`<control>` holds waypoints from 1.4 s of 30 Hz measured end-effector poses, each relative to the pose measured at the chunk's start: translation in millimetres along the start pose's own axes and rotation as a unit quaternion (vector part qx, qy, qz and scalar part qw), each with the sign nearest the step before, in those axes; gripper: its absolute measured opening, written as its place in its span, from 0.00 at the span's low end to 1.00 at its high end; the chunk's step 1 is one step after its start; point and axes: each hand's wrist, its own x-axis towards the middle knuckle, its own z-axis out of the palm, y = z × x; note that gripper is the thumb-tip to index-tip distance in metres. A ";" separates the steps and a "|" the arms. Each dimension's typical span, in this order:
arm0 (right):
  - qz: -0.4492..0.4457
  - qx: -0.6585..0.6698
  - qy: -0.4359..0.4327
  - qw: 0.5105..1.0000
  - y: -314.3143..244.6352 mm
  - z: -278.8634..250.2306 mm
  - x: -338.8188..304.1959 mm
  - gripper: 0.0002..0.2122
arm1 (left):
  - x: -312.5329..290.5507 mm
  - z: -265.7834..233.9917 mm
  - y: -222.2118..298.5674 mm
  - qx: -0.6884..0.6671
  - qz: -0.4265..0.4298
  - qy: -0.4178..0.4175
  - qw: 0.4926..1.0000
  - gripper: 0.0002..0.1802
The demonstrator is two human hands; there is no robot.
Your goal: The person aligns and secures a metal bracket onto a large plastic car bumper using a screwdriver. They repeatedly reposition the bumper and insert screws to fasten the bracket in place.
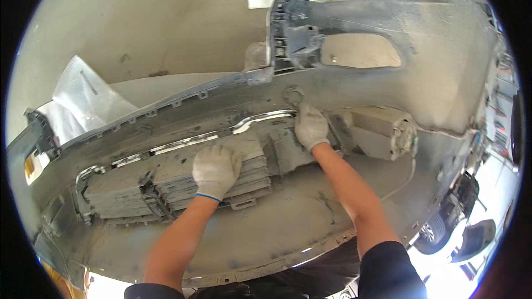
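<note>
Dusty grey bumper (343, 199) lying inside-up across the middle of the view, over a pale floor (166, 16). Slatted grille (166, 182) set in its left half, chrome strip (260, 117) running along the upper edge. Left hand (215, 169), white-gloved, pressed on the grille slats, grip curled over them. Right hand (310, 126), also gloved, at the strip's right end, grip clenched there; cannot tell on what. Boxy housing (382, 132) just right of it. Crumpled plastic sheet (83, 97) far left.

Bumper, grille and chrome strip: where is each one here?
Bumper (443, 50): head view, on its dusty inner wall at upper right.
Grille (127, 188): head view, on its slats at left.
Chrome strip (263, 117): head view, on its bent right end.
</note>
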 end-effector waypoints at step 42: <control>-0.281 0.018 -0.372 0.885 -151.2 33.9 85.1 0.17 | 73.5 50.0 -98.2 -0.258 -0.144 -0.254 0.921 0.13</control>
